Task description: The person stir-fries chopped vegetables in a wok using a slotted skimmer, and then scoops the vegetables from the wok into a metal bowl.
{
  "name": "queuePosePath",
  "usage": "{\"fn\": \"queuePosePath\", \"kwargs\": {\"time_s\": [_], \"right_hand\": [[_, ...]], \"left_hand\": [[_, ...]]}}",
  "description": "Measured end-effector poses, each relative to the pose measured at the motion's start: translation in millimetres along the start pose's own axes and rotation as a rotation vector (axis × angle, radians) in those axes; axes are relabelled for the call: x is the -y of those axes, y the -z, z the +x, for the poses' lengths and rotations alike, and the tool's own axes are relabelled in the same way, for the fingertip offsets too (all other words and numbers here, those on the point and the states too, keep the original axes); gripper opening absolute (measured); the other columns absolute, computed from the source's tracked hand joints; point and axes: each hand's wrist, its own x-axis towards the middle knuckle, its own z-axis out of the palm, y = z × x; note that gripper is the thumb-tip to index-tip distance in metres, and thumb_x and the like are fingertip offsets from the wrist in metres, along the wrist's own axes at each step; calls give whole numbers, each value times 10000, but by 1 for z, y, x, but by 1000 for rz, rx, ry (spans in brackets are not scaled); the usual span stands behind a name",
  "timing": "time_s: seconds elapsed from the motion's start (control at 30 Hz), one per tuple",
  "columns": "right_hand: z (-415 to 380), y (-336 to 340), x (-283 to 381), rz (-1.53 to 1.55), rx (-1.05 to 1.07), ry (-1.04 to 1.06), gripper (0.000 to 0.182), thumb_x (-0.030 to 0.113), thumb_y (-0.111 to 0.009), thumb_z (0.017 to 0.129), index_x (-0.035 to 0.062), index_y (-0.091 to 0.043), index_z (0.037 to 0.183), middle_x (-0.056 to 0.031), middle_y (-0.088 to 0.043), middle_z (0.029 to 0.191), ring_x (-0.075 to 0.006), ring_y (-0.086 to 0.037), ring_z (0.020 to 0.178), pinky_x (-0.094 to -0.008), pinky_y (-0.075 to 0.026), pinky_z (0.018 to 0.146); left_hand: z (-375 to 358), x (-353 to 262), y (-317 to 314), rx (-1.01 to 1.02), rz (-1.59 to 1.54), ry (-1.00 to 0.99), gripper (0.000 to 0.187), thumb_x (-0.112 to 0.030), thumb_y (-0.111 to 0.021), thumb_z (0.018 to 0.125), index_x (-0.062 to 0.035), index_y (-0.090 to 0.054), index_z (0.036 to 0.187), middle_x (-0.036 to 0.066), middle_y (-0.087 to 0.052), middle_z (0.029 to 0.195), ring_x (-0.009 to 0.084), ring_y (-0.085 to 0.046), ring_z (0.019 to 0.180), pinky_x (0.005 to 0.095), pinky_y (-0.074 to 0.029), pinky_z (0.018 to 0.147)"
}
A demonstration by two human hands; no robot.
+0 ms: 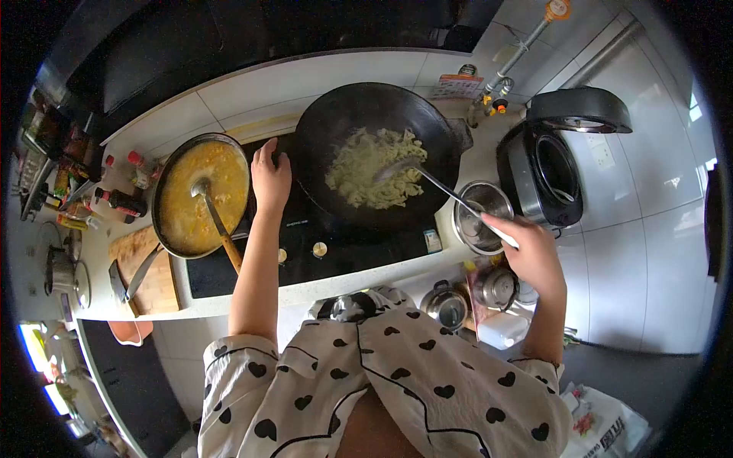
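A long-handled spatula (439, 183) with a pale grip is held in my right hand (533, 248), fingers wrapped round the handle's end. Its blade rests among pale yellow-green chopped pieces of food (370, 172) in a big black wok (363, 99). My left hand (271, 177) hovers by the wok's left side with nothing in it, fingers stretched out and apart. Left of that hand stands a pan (156, 195) filled with yellow-orange soup (217, 164). A ladle (216, 217) with a wooden handle leans in the soup.
A black glass cooktop (366, 263) lies under the wok. At right are a metal bowl (482, 240) and a rice cooker (523, 179) with its lid up. A cutting board (160, 282), a knife (141, 271) and sauce bottles (121, 202) occupy the left counter.
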Motion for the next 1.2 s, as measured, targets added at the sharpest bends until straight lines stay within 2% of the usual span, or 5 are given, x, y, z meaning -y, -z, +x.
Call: {"fn": "queuePosePath", "kwargs": {"time_s": [0.43,0.53,0.77,1.0,1.2], "right_hand": [[33,-62,-3,330,-91,-49,494,61,-609,774,248,-563,1229,-198,-618,847,-344,-607,704,-397,-464,653],[48,-53,13,326,8,-228,495,76,-617,780,252,-554,1238,-175,-635,882,-334,-616,725,-393,-468,646],[49,-85,21,217,89,-116,506,65,-595,793,251,-536,1260,-203,-628,930,-338,-623,807,-394,-473,684],[35,-87,-11,383,-232,-83,504,48,-578,816,200,-506,1290,-223,-609,939,-365,-598,796,-392,-463,706],[46,-111,-4,384,-108,-355,453,110,-538,871,110,-459,1317,-255,-594,1015,-368,-595,895,-403,-455,769]], "left_hand": [[-1,-8,4,1,-39,29,335,-129,-522,862,-26,-533,1180,162,-547,1149,321,-512,1089,394,-422,912],[-4,-11,8,-3,-54,11,332,-126,-524,863,-28,-535,1180,158,-550,1144,319,-511,1090,393,-423,911],[-7,-10,5,-28,-114,-25,314,-107,-529,856,-12,-541,1155,157,-562,1116,320,-528,1070,389,-428,903],[-3,-13,3,-56,-158,-64,315,-85,-543,845,-5,-540,1150,159,-566,1104,318,-534,1058,380,-430,896],[-7,-25,-2,13,-228,-66,325,-93,-538,854,-17,-534,1170,163,-555,1135,312,-532,1078,370,-429,906]]}}
